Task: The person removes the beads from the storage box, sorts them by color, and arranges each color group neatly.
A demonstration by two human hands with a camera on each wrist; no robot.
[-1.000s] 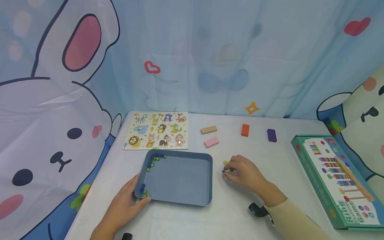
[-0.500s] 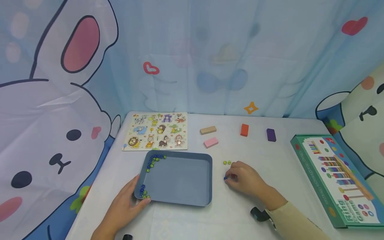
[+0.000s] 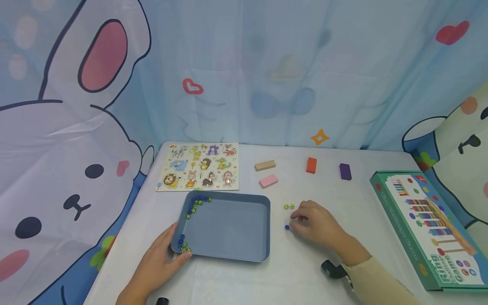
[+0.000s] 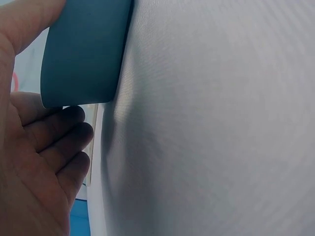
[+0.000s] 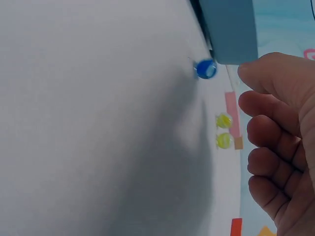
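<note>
Blue marble [image 3: 287, 227] glossy, glassy, on the white cloth [image 3: 297, 271] right of the grey-blue tray [image 3: 232, 226]; two yellow-green marbles [image 3: 286, 206] just beyond, side by side; more blue and green ones [image 3: 193, 207] line the tray's left corners, too small to count surely; tray cut off in both wrist views; right hand [image 3: 314, 224] empty, fingers loosely bent, thumb near the blue marble; left hand [image 3: 158, 258] holds the near-left tray corner between thumb and fingers.
</note>
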